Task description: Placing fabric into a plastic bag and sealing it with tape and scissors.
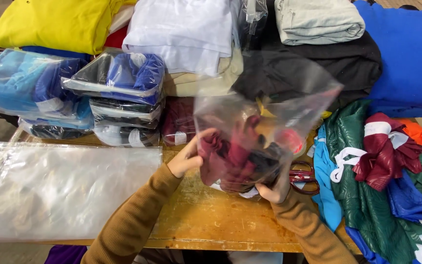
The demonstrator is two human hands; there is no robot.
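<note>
Both my hands hold a clear plastic bag point(264, 105) above a wooden table point(206, 220). A folded maroon garment point(230, 164) sits partly inside the bag's lower end. My left hand point(187, 157) grips the left side of the bag and garment. At the bottom right edge, my right hand point(273, 189) holds the bag from below. The bag's upper part stands up, open and empty, in front of the fabric piles.
A stack of flat clear bags point(59, 188) lies at left. Bagged blue and dark garments point(116, 98) are piled behind. Folded yellow, white, grey, black and blue fabrics point(191, 34) fill the back. Red-handled scissors point(305, 177) and loose green, maroon, orange garments point(382, 166) lie at right.
</note>
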